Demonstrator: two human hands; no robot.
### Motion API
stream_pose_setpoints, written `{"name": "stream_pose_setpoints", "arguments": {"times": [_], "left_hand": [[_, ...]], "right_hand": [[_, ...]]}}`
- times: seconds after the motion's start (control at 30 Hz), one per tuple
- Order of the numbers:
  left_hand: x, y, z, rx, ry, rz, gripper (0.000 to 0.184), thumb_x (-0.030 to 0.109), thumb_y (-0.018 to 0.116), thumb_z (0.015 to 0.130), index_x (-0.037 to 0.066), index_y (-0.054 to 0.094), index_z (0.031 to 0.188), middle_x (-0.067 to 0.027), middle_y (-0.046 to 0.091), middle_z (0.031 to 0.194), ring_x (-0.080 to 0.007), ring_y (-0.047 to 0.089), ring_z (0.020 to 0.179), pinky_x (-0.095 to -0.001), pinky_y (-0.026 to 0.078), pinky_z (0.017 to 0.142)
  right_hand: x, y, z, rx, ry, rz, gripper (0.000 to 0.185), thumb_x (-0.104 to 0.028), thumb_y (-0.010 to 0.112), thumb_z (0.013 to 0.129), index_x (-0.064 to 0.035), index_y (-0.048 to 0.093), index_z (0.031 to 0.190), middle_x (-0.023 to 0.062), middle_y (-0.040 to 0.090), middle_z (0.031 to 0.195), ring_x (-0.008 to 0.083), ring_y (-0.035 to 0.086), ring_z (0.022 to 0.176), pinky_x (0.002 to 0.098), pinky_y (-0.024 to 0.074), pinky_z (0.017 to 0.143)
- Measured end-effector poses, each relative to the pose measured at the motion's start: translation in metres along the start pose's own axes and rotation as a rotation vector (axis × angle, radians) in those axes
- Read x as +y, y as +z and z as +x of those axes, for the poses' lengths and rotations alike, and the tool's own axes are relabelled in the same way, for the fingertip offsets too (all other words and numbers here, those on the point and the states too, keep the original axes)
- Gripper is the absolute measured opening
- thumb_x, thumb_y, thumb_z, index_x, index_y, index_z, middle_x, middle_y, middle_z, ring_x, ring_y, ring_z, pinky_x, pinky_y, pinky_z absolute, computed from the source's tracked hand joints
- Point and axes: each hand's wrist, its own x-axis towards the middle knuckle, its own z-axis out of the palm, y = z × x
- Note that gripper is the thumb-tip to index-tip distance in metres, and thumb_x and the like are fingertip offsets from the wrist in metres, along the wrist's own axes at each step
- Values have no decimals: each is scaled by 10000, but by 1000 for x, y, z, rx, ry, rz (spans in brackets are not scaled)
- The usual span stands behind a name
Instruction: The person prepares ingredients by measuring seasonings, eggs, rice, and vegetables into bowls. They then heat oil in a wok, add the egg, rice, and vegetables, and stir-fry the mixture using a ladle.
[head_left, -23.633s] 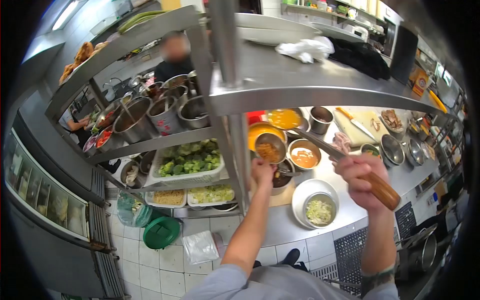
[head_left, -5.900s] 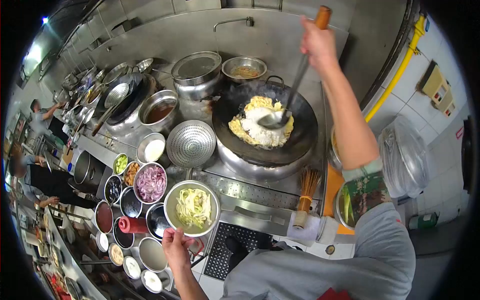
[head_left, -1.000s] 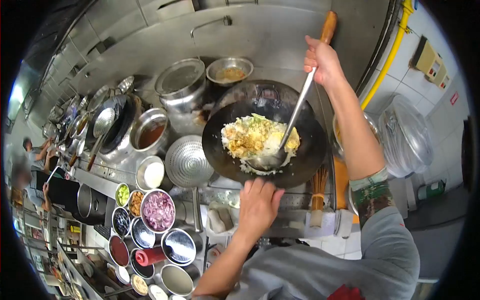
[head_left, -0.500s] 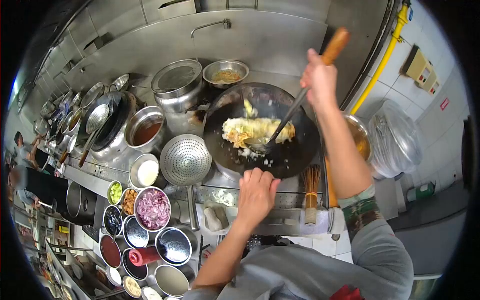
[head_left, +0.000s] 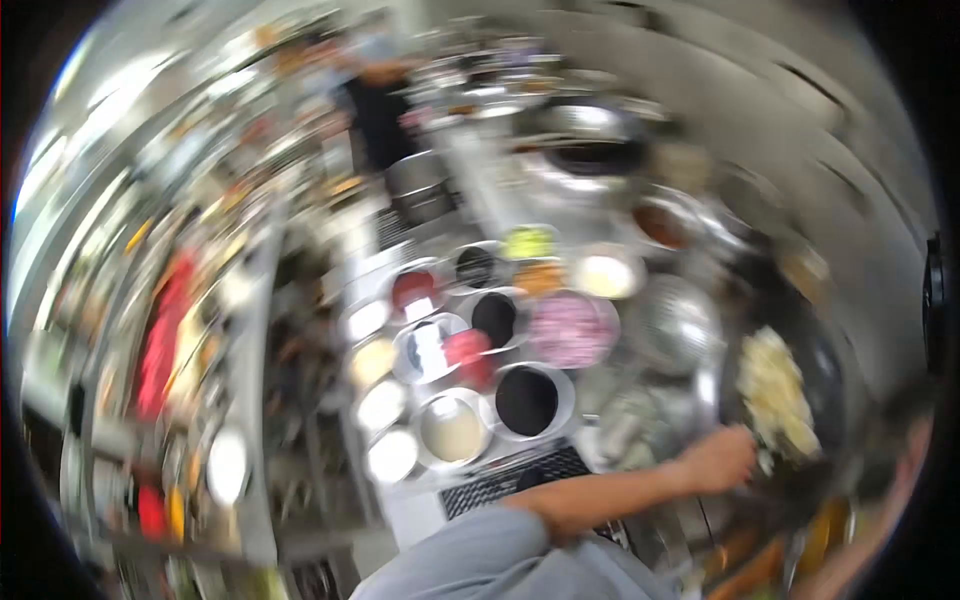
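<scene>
Motion smears this view heavily. My left hand point(head_left: 722, 460) is closed at the near rim of the dark wok point(head_left: 832, 370), its fingers curled over the edge. Inside the wok lies a pale yellow mass of food point(head_left: 775, 395), with small white bits near its lower end. At the far right, my right forearm point(head_left: 880, 525) runs up along the wok's side. The right hand is lost in blur and dark border there, so its fingers and anything in them do not show. No ladle can be made out.
Beside the wok rests a perforated strainer point(head_left: 680, 325). Left of it stand bowls of chopped purple onion point(head_left: 572, 328), green pieces point(head_left: 528, 241), dark liquid point(head_left: 526, 400) and red sauce point(head_left: 414, 290). A blurred person point(head_left: 380, 115) stands farther back; crowded shelves point(head_left: 180, 340) line the left.
The view has swung left, so the wok now sits at the right edge and the bowls in the middle. My left hand stays at the wok's rim. My right hand and the ladle no longer show clearly.
</scene>
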Motion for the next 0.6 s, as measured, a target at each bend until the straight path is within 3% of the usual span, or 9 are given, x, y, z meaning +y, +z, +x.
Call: {"name": "stream_pose_setpoints", "arguments": {"times": [0.03, 0.13, 0.23, 0.4, 0.47, 0.53, 0.6], "left_hand": [[16, -15, 10, -216, -83, 117, 265, 303, 639, 830, 38, 652, 815, -155, 588, 897, -345, 552, 880, -453, 445, 747], [-2, 27, 8, 33, 25, 254, 277, 347, 677, 807, 76, 666, 867, -88, 563, 977, -274, 500, 1001, -397, 397, 809], [-7, 35, 6, 89, 27, 231, 278, 365, 681, 805, 96, 670, 872, -62, 548, 1002, -252, 467, 1041, -378, 369, 831], [-16, 48, 8, 90, 29, 240, 303, 382, 679, 807, 90, 686, 883, -67, 560, 1014, -261, 477, 1061, -386, 377, 855], [-14, 50, 9, 71, -7, 211, 309, 387, 681, 805, 89, 696, 890, -69, 564, 1023, -263, 477, 1076, -390, 378, 870], [-10, 43, 10, 27, -28, 186, 316, 390, 682, 803, 89, 706, 897, -73, 567, 1033, -265, 477, 1090, -395, 378, 887], [-12, 45, 11, 13, -27, 209, 322, 397, 682, 803, 90, 708, 899, -77, 572, 1035, -264, 479, 1092, -401, 382, 891]], "right_hand": [[18, -17, 12, -52, 21, 42, 324, -211, 535, 992, -57, 576, 1273, 54, 554, 837, 181, 506, 701, 333, 402, 632], [54, -51, 42, -236, 74, 297, 303, -249, 512, 1001, -46, 629, 1193, 122, 607, 856, 270, 565, 764, 426, 443, 725], [71, -72, 74, -469, 99, 496, 334, -287, 489, 1010, -35, 681, 1114, 191, 660, 876, 359, 623, 827, 519, 485, 819], [29, -54, 149, -47, -812, -1273, 427, -457, 572, 913, -35, 617, 863, 165, 574, 792, 355, 502, 649, 479, 435, 616], [34, -67, 147, 143, -735, -1213, 398, -410, 598, 901, -16, 646, 923, 170, 572, 794, 358, 513, 673, 498, 446, 647], [87, -32, 120, 229, -647, -1289, 396, -369, 615, 869, -8, 669, 1025, 183, 608, 855, 348, 533, 688, 498, 446, 617], [123, -16, 107, 247, -533, -1315, 419, -393, 639, 845, -17, 680, 1026, 181, 628, 875, 347, 557, 726, 494, 457, 648]]}}
